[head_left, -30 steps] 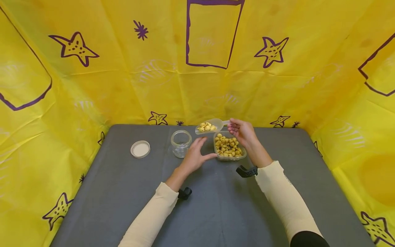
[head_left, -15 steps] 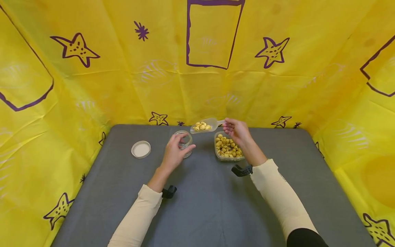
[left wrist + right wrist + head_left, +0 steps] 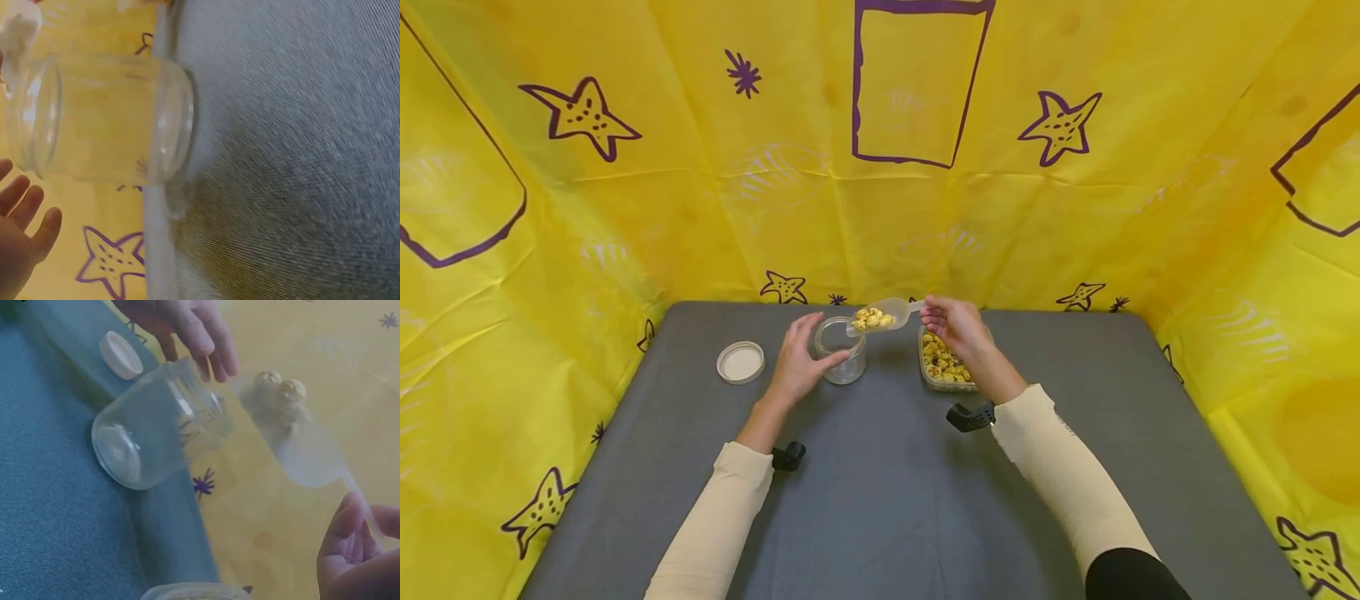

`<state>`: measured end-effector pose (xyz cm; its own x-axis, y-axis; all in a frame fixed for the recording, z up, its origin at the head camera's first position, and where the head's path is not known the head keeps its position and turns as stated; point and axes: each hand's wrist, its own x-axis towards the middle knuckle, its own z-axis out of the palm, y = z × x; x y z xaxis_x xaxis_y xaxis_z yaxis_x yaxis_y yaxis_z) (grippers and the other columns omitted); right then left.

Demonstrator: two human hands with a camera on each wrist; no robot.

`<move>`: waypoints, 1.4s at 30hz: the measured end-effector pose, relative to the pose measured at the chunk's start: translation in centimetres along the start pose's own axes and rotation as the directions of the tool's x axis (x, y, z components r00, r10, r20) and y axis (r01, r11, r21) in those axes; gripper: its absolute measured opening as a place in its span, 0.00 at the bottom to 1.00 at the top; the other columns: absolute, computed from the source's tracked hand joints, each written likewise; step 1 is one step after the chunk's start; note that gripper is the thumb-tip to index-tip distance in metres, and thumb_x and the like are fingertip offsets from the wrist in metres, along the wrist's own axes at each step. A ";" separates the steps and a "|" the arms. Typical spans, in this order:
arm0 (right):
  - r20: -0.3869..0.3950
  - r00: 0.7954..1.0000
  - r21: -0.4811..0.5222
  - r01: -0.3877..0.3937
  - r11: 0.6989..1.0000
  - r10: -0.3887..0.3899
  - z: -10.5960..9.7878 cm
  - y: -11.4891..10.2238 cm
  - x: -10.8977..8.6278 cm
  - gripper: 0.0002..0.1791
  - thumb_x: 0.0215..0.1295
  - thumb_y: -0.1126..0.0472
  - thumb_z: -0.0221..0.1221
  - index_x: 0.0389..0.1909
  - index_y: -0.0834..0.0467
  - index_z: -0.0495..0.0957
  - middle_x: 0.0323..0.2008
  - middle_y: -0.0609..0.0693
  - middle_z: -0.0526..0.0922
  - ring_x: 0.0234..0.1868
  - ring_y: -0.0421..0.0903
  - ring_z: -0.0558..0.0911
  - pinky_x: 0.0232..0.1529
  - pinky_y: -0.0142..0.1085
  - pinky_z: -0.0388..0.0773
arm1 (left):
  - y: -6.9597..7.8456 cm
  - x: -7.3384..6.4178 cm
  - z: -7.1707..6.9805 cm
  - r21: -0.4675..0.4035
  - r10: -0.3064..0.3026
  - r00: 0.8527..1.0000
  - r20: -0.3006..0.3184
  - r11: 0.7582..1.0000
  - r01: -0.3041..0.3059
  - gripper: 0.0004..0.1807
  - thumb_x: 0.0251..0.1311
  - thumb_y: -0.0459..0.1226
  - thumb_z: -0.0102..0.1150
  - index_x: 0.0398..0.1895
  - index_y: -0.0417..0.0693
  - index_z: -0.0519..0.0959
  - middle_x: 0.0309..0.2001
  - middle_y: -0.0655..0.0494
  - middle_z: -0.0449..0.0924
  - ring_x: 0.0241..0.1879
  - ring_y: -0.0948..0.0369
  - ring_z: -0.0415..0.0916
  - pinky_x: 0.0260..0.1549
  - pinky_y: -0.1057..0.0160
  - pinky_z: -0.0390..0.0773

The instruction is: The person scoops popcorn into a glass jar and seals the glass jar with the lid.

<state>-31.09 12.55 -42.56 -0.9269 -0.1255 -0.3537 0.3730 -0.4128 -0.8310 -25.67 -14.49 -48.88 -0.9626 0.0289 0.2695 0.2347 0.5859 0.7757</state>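
Observation:
My right hand (image 3: 957, 327) pinches the handle of a translucent plastic scoop (image 3: 897, 312) between thumb and fingers. Clumps of caramel popcorn (image 3: 872, 318) lie in its bowl, whose tip overlaps the mouth of a clear glass jar (image 3: 844, 367) in the head view. The jar (image 3: 106, 119) stands upright and uncapped on the table, with nothing visible inside. My left hand (image 3: 799, 358) is spread at the jar's left side near the rim, thumb in front. In the left wrist view its fingers (image 3: 47, 231) are extended and show a gap to the glass.
A white round lid (image 3: 741, 362) lies left of the jar. Right of the jar, a clear plastic container (image 3: 942, 385) of popcorn sits partly under my right hand. The grey table (image 3: 880, 500) ends at a yellow patterned cloth (image 3: 700, 208) behind.
My left hand has moved left from beside the popcorn container, passing in front of the jar to its left side. The right hand has carried the loaded scoop left and slightly down to the jar's mouth.

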 end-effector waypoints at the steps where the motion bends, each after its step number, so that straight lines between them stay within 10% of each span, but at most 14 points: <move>1: -0.003 1.000 -0.006 0.001 1.000 -0.001 0.1 0.2 0.0 0.09 0.71 0.65 0.54 0.31 0.64 0.78 0.19 0.50 0.82 0.20 0.42 0.79 0.23 0.28 0.77 | -0.2 0.1 0.0 0.005 -0.013 1.000 0.020 1.000 0.013 0.47 0.47 0.47 0.75 0.70 0.42 0.64 0.70 0.41 0.61 0.70 0.44 0.58 0.68 0.41 0.60; 8: 0.000 1.000 -0.033 0.026 0.999 -0.026 0.6 1.1 0.5 0.11 0.70 0.67 0.53 0.27 0.63 0.77 0.17 0.49 0.81 0.19 0.41 0.79 0.22 0.28 0.77 | -1.4 0.5 0.4 0.024 -0.102 0.985 0.139 0.995 0.100 0.52 0.50 0.52 0.72 0.75 0.44 0.56 0.74 0.41 0.56 0.73 0.44 0.55 0.70 0.40 0.57; 21: -0.024 0.995 -0.103 0.094 0.990 -0.097 1.2 1.4 0.8 0.08 0.69 0.68 0.55 0.29 0.65 0.78 0.16 0.48 0.81 0.17 0.40 0.78 0.22 0.28 0.78 | -2.1 0.9 0.7 -0.006 -0.131 0.979 0.157 0.991 0.134 0.51 0.49 0.52 0.73 0.74 0.46 0.59 0.72 0.43 0.59 0.72 0.46 0.57 0.70 0.43 0.57; 42: -0.072 0.976 -0.465 0.150 0.873 -0.206 3.7 0.1 0.8 0.15 0.67 0.67 0.56 0.46 0.75 0.79 0.18 0.48 0.79 0.17 0.37 0.78 0.22 0.27 0.77 | -2.2 0.9 0.8 -0.033 -0.133 0.979 0.152 0.990 0.139 0.51 0.48 0.51 0.74 0.73 0.44 0.60 0.70 0.43 0.62 0.70 0.46 0.60 0.69 0.43 0.60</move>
<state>-31.97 9.08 -41.34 -0.9785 0.0273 -0.2045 0.2055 0.0403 -0.9778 -27.16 -15.13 -50.75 -0.9945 0.0738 0.0741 0.1028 0.5574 0.8238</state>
